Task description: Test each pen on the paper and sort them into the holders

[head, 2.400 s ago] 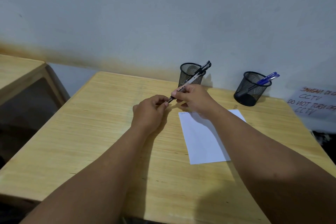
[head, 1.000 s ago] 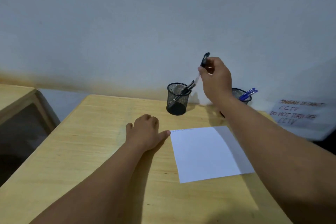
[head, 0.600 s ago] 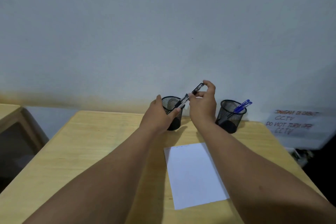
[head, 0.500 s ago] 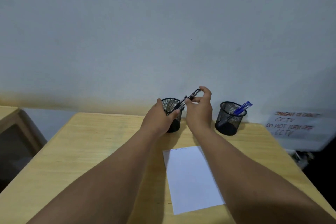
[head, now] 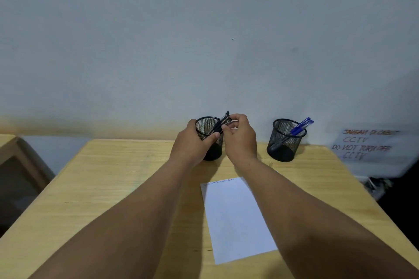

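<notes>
Hands meet at the left mesh holder [head: 209, 142]: left hand [head: 192, 142] wraps its side, right hand [head: 240, 136] pinches black pens [head: 221, 123] leaning in its mouth. Right of that holder stands the second holder [head: 283, 142] with blue pens [head: 301, 125]; nearer, paper [head: 235, 217] lies on the table [head: 102, 188].

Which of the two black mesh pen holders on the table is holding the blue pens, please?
The right-hand mesh holder, standing free of both hands, holds the blue pens. The left-hand mesh holder, gripped by the left hand, contains black pens.
</notes>
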